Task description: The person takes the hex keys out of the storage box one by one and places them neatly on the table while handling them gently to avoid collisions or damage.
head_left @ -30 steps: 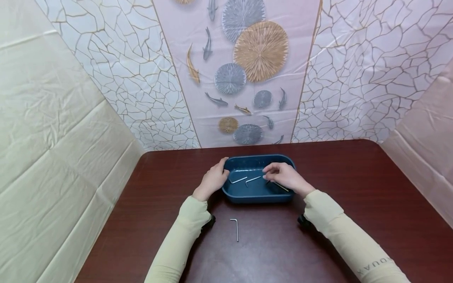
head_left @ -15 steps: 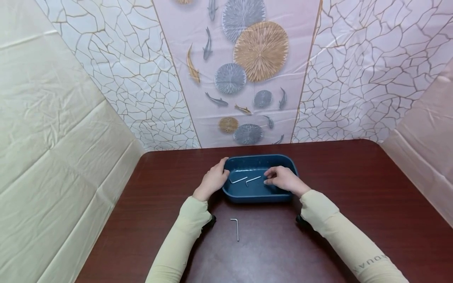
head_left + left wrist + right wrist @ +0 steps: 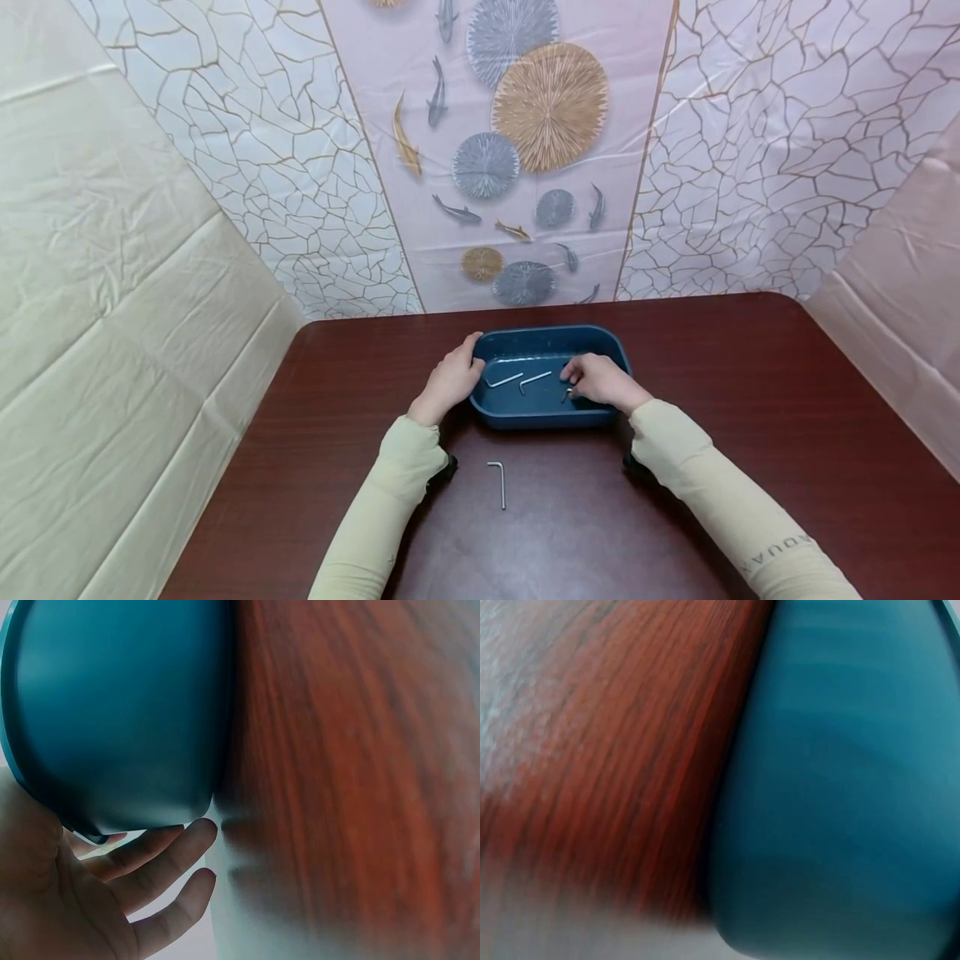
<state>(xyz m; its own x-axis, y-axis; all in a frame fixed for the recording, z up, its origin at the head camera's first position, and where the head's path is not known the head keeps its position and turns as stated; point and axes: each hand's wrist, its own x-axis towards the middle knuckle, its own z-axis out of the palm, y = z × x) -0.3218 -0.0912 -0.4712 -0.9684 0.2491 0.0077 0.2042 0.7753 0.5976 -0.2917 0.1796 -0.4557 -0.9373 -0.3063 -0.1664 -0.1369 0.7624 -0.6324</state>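
Note:
A dark blue tray (image 3: 549, 422) stands on the table with two silver hex keys, the left one (image 3: 507, 380) and the middle one (image 3: 536, 378), on its floor. My left hand (image 3: 450, 379) grips the tray's left rim, thumb on the inside. In the left wrist view, that hand's fingers (image 3: 161, 874) lie along the outer wall. Inside the right part of the tray, my right hand (image 3: 604, 383) pinches another hex key (image 3: 567, 394). Only its short bent end shows below the fingertips; the hand hides the rest. The right wrist view shows just the tray's outer wall (image 3: 840, 787).
One more hex key (image 3: 502, 487) lies on the brown table (image 3: 570, 517) in front of the tray. Patterned cloth (image 3: 517, 225) hangs behind the table, with plain cream cloth (image 3: 135, 333) along the left side.
My right hand has shifted slightly left and down within the tray. The hex key under it, seen long a second ago, now shows only an end at the fingertips. My left hand keeps its grip.

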